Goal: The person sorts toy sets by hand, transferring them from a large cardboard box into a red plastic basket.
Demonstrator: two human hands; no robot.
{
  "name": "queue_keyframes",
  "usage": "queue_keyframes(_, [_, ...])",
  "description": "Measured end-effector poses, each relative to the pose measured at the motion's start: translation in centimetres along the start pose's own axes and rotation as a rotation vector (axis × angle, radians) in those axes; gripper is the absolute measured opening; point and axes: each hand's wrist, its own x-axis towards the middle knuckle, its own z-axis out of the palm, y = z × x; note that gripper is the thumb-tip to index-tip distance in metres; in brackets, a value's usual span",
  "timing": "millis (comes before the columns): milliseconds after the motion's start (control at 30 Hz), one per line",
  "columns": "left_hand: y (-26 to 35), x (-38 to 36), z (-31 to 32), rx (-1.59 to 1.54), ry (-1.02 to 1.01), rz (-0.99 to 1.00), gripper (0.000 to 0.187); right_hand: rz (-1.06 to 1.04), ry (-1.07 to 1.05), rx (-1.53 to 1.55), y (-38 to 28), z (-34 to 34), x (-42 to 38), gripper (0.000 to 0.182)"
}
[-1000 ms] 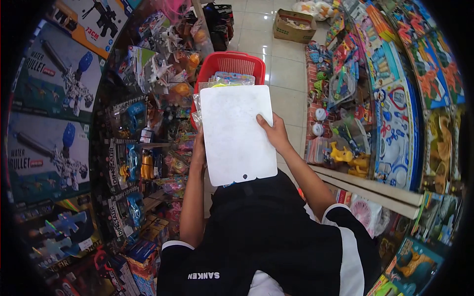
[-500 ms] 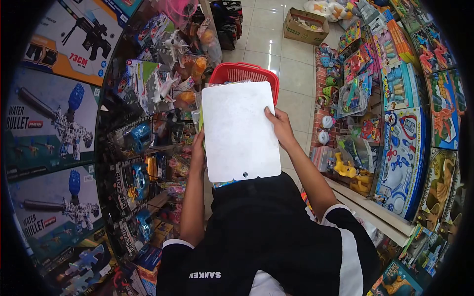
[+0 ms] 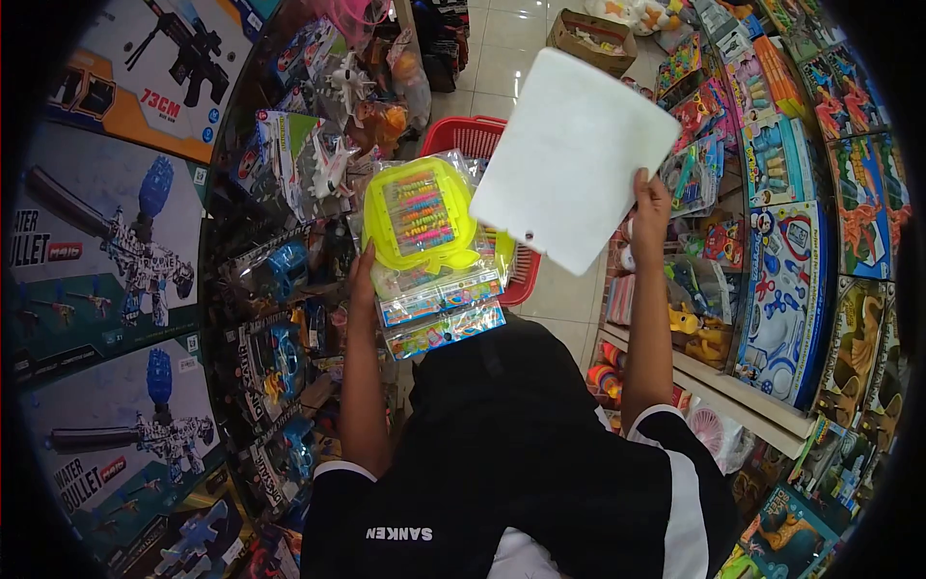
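Observation:
A plain white board (image 3: pixel 574 159) with rounded corners and a small hole at its lower edge is tilted out to the right. My right hand (image 3: pixel 651 217) is closed on its right edge. On the left, my left hand (image 3: pixel 363 280) grips clear plastic packs by their left side. The front pack (image 3: pixel 422 214) shows a yellow toy frame around a row of colourful pieces, with printed card strips (image 3: pixel 444 314) at the bottom. Just beyond both, a red plastic basket (image 3: pixel 521 280) stands partly hidden by the packs and the board.
Boxed toy guns (image 3: pixel 106 232) line the left shelf, with bagged toy planes (image 3: pixel 333 164) beside them. Packaged toy sets (image 3: pixel 779 299) fill the right shelves. A cardboard box (image 3: pixel 590 41) sits on the tiled floor (image 3: pixel 502 43) farther ahead.
The white board has swung up and right with my right hand, away from the packs. The yellow-framed packs in my left hand are now uncovered.

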Motion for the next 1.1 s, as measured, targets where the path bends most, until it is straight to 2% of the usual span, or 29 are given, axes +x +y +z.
queue_keyframes(100, [-0.7,1.0,-2.7,0.000,-0.016,0.015,0.039,-0.081,-0.012,-0.116,-3.1,1.2,-0.7,0.025])
queue_keyframes(133, [-0.7,0.9,-2.9,0.007,-0.020,0.019,0.039,-0.080,-0.012,-0.117,-1.8,1.0,-0.7,0.025])
queue_keyframes(167, [-0.6,0.8,-3.2,0.008,-0.020,0.016,0.039,-0.157,-0.070,-0.282,0.5,0.5,-0.7,0.022])
queue_keyframes(233, [-0.6,0.4,-3.4,-0.007,-0.001,0.020,0.038,-0.279,-0.138,-0.613,0.7,1.2,-1.8,0.013])
queue_keyframes(267, [-0.6,0.1,-3.5,-0.007,-0.002,0.019,0.038,-0.278,-0.138,-0.615,1.3,2.2,-2.4,0.013])
queue_keyframes(333, [-0.7,-0.6,-4.0,-0.036,-0.001,0.033,0.038,-0.611,-0.141,-0.518,2.7,3.7,-3.5,0.025])
queue_keyframes(367, [-0.7,-0.9,-4.3,-0.038,0.001,0.036,0.038,-0.426,-0.179,-0.611,2.9,3.3,-4.4,0.043])
queue_keyframes(400, [-0.7,-1.3,-4.7,-0.034,0.031,0.027,0.037,-0.426,-0.183,-0.609,2.7,3.6,-4.9,0.043])
queue_keyframes(467, [-0.6,-1.8,-5.3,-0.026,0.063,0.015,0.037,-0.654,-0.178,-0.703,2.6,4.1,-5.7,0.052])
queue_keyframes(500, [-0.6,-1.9,-5.6,-0.044,0.041,0.007,0.037,-0.669,-0.196,-0.716,3.1,4.2,-5.9,0.053])
queue_keyframes(867, [-0.4,-3.6,-6.5,-0.008,0.027,0.034,0.037,-0.609,-0.193,-0.864,9.0,3.5,-8.9,0.053])
queue_keyframes(1100, [-1.4,-4.3,-8.3,-0.051,0.150,0.007,0.042,-0.602,-0.203,-0.893,12.3,3.9,-9.6,0.053])
